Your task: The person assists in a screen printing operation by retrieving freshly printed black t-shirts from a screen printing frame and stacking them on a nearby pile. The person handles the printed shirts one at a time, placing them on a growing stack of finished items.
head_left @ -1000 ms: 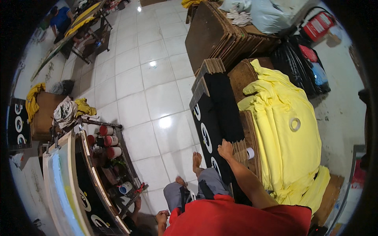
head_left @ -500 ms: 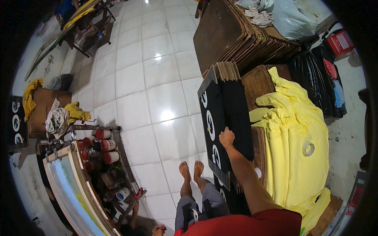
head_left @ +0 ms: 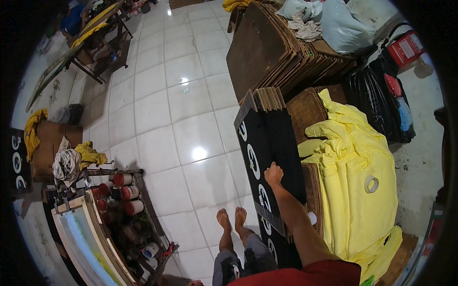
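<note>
A row of upright boards covered in black cloth [head_left: 288, 157] stands to the right of my feet, white round prints along its left face. My right hand [head_left: 274, 175] is closed at the upper edge of a black cloth-covered board [head_left: 256, 155]; the fingertips are hidden. Bare board ends [head_left: 270, 99] show at the far end of the row. Clear strips cross the printed face near its ends. Only a sliver of my left hand [head_left: 194, 283] shows at the lower edge, its fingers mostly cut off.
Yellow cloth [head_left: 358, 176] is heaped on the right with a tape roll [head_left: 371, 184] on it. Brown boards [head_left: 267, 45] lean behind. At left stand a framed screen [head_left: 88, 243] and a rack of red-and-white tubs [head_left: 129, 192]. A person [head_left: 72, 20] is far left.
The view has shifted, so the floor and boards sit lower. My right hand stays on the black boards. My left hand has dropped mostly out of view; another person's arm at lower left is gone.
</note>
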